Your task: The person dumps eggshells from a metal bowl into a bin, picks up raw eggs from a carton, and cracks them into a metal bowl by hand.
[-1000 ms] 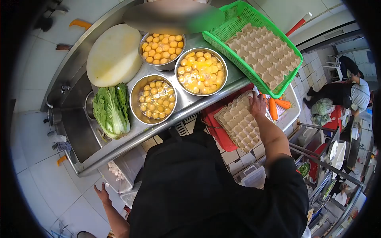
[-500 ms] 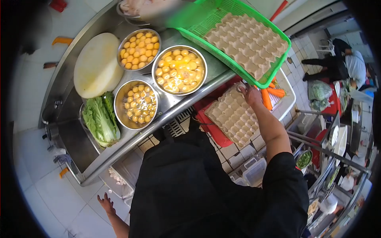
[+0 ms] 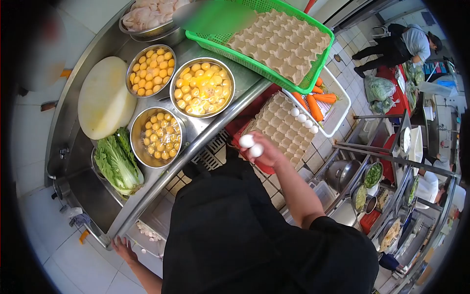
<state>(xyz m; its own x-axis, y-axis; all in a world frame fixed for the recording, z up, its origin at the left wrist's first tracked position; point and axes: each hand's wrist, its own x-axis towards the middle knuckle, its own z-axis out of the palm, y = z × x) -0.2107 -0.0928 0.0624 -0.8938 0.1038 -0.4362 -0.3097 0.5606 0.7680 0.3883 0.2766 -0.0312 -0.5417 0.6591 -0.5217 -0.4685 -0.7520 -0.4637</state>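
Two white eggs rest in my right hand, its fingers curled around them, in front of the counter. Beyond that hand lies a cardboard egg tray, with several white eggs along its right side and bare cups elsewhere. My left hand is low on the left, fingers spread and holding nothing, close by the counter's lower corner. On the steel counter stand three metal bowls of cracked eggs: an upper bowl, a right bowl and a lower bowl.
An empty egg tray sits in a green basket. Carrots fill part of a white bin. A round cutting board, leafy cabbage and a bowl of pale meat occupy the counter. Another person stands far right.
My right hand has come back from the tray's far corner and now carries two eggs. White eggs show on the tray. My left hand has moved up toward the counter corner. The view has shifted.
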